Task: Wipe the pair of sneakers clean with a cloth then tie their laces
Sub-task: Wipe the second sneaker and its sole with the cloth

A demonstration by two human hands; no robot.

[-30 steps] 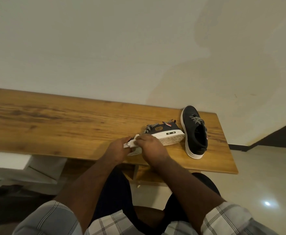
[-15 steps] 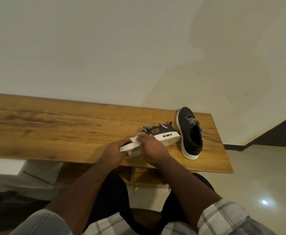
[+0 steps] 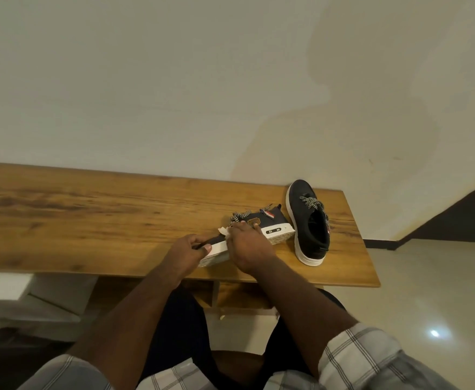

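The left hand [image 3: 187, 250] is gripping the toe end of the tipped sneaker [image 3: 258, 230] on the wooden table [image 3: 90, 215], while the right hand [image 3: 247, 243], just beyond that grip, is pressing a white cloth [image 3: 223, 230] against its side. Steady bracing and strokes along the white sole edge should serve best. The second sneaker [image 3: 309, 220], right of the wiping hand, is holding nothing visible inside.

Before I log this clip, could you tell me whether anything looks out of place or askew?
Nothing alarming. One sneaker lies tipped on its side, gripped by the left hand while the right hand wipes it with the cloth; the other sneaker has loose laces.
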